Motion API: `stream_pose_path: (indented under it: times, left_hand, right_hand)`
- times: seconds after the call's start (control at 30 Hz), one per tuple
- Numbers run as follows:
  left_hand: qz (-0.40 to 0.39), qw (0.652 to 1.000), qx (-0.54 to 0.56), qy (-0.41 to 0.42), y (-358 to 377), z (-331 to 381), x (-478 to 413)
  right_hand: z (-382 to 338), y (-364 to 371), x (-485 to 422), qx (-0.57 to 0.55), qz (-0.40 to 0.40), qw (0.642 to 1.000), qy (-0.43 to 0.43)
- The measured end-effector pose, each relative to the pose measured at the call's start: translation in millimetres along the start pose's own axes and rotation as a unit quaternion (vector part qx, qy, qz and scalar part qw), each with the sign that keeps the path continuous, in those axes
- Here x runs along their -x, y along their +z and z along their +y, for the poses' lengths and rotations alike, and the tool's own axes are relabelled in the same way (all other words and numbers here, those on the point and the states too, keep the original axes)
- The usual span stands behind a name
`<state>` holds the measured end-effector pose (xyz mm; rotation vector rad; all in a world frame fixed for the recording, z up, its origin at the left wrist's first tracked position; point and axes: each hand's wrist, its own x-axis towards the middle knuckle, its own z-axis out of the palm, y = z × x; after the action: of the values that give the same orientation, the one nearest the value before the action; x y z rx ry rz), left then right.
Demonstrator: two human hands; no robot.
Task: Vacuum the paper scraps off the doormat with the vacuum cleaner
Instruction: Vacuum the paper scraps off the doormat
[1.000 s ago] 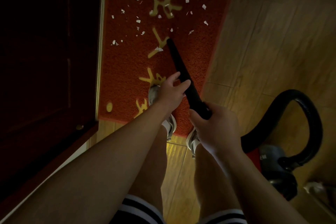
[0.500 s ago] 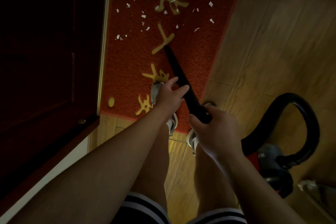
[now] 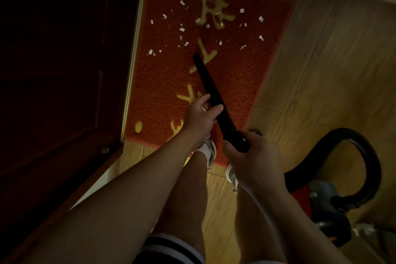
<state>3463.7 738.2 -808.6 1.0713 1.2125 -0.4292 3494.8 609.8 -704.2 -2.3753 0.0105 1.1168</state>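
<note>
A red doormat [image 3: 162,83] with yellow characters lies on the floor beside a dark door. Several white paper scraps [image 3: 182,29] are scattered over its far half. A black vacuum nozzle tube [image 3: 209,83] slants across the mat, its tip resting near the mat's middle, just short of the scraps. My left hand [image 3: 200,119] grips the tube at its middle. My right hand [image 3: 250,154] grips the tube's near end. The black hose [image 3: 368,156] loops to the red and grey vacuum cleaner [image 3: 321,201] at the lower right.
A dark wooden door [image 3: 64,70] with a metal threshold strip [image 3: 132,60] fills the left side. Wooden floor [image 3: 321,66] spreads to the right of the mat. My feet in white shoes [image 3: 211,152] stand at the mat's near edge.
The nozzle tip has drawn back a little along the mat toward me. A scrap that lay by the tip is gone. Both hands keep their grip.
</note>
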Motion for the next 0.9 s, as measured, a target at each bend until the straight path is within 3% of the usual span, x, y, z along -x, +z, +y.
stream_pose_path:
  times: [0.9]
  left_hand:
    - [0.034,0.999,-0.025,0.019,-42,36,-30]
  right_hand:
    - [-45,16,-36,-0.021,-0.027,0.999,-0.032]
